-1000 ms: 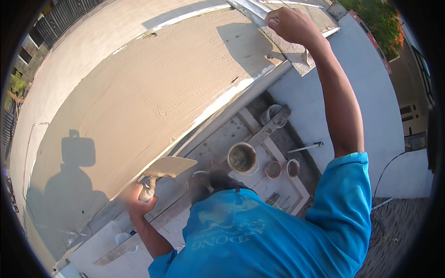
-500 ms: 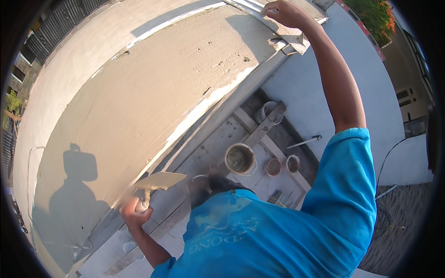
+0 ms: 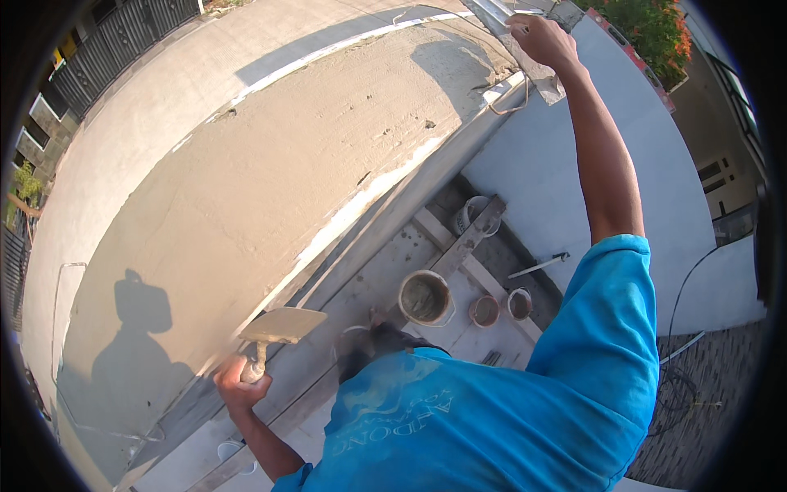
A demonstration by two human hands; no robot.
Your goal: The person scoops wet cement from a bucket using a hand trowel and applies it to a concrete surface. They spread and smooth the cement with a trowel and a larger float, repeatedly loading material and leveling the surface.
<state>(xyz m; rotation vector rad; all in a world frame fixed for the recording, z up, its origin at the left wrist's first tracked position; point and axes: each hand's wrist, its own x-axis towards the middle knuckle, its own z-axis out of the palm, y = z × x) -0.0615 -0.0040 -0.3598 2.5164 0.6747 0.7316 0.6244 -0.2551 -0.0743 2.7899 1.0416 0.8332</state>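
Observation:
My left hand (image 3: 240, 382) is closed around the handle of a trowel (image 3: 283, 324), whose mortar-smeared blade is held flat beside the near edge of the wall. At the far right end of the wall my right hand (image 3: 544, 41) grips a long silver metal straightedge (image 3: 496, 18). It slants over the wall's corner, and its near end is coated with mortar. Wet, smoothed plaster (image 3: 246, 189) covers the broad wall face, with small pits and a rough pale strip along the near edge. My shadow falls on its lower left part.
Below stand a bucket of mortar (image 3: 424, 297), two small pails (image 3: 484, 311) and a white bucket (image 3: 477, 216) beside planks (image 3: 467, 236). A bent wire (image 3: 512, 102) sticks out at the wall's corner. A blue-white wall (image 3: 607, 164) rises at right; a dark gate (image 3: 123, 45) is far left.
My right hand has shifted a little right and down, and the straightedge has swung to a steeper slant. The left hand and trowel have barely moved.

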